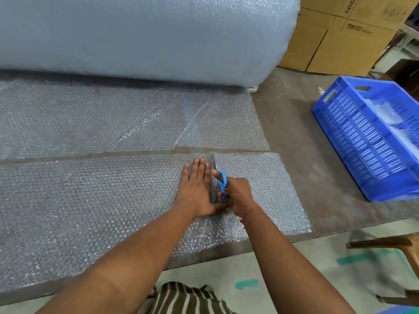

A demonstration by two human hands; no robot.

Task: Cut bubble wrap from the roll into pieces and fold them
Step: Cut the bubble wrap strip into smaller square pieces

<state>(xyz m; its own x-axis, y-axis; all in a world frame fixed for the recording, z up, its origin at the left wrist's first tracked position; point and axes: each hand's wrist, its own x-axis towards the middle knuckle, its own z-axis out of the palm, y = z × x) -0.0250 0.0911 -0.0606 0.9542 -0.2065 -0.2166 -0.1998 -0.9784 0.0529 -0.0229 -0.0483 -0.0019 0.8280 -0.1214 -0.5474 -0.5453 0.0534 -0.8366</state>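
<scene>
A huge roll of bubble wrap (140, 35) lies across the back of the table, with a sheet (127, 118) unrolled toward me. A separate cut strip of bubble wrap (95, 200) lies along the near edge. My left hand (197, 186) presses flat on this strip with straight fingers. Just to its right, my right hand (238, 196) grips blue-handled scissors (221, 180), blades pointing away from me into the strip near its far edge. A cut line runs back from the blades toward me between my hands.
A blue slatted plastic crate (362, 143) holding some bubble wrap stands on the table at the right. Cardboard boxes (335, 37) are stacked behind it. A wooden chair (390, 245) stands at the lower right, beside the table's edge (328, 232).
</scene>
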